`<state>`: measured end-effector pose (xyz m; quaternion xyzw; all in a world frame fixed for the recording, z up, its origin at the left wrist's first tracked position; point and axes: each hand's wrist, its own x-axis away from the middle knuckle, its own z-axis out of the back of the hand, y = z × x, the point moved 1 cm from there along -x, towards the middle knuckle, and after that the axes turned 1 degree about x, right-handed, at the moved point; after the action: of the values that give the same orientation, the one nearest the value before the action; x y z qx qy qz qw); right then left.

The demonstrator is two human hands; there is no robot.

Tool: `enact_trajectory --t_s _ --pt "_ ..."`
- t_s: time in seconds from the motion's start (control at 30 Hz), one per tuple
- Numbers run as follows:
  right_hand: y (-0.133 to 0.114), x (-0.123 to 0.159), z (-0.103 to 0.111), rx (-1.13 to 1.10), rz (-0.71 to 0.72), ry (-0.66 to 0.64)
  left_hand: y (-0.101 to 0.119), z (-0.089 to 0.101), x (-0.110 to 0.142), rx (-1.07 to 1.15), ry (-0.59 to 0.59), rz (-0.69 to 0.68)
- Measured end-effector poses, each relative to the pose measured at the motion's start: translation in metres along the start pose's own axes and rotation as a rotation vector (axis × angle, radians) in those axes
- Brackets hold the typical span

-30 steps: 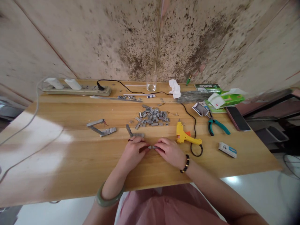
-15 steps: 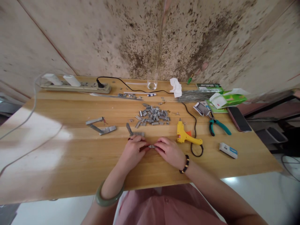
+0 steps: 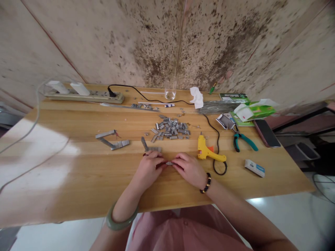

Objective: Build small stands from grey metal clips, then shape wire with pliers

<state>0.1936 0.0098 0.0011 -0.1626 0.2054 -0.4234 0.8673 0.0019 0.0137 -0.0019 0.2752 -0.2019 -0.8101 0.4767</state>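
Close to the table's front middle, my left hand [image 3: 149, 169] and my right hand [image 3: 190, 170] meet with closed fingertips on a small grey staple strip [image 3: 169, 163]. The fingers cover its ends; whether it is one strip or two pressed together is hard to see. Just beyond my left hand lies an L-shaped grey piece [image 3: 153, 149] of joined strips, partly hidden by that hand. A larger angled frame [image 3: 104, 141] of similar strips stands farther left. Behind my hands is a heap of loose staple strips [image 3: 173, 128].
Right of my hands lie a yellow glue gun [image 3: 205, 149], teal-handled pliers [image 3: 245, 140], a small box [image 3: 254, 168] and a phone [image 3: 267, 133]. Metal wires [image 3: 222, 106], a glass of water [image 3: 170, 93] and a power strip [image 3: 96, 98] line the back.
The grey pieces between my fingertips now sit closer together, with less of a visible gap. Both hands stay in nearly the same place.
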Motion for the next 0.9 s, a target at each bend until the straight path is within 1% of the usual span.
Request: enact_trajectory --t_s 0.9 --pt "0.0005 -0.0008 0.0002 0.011 0.012 0.001 -0.0011 -0.0001 0.0004 -0.011 -0.015 -0.002"
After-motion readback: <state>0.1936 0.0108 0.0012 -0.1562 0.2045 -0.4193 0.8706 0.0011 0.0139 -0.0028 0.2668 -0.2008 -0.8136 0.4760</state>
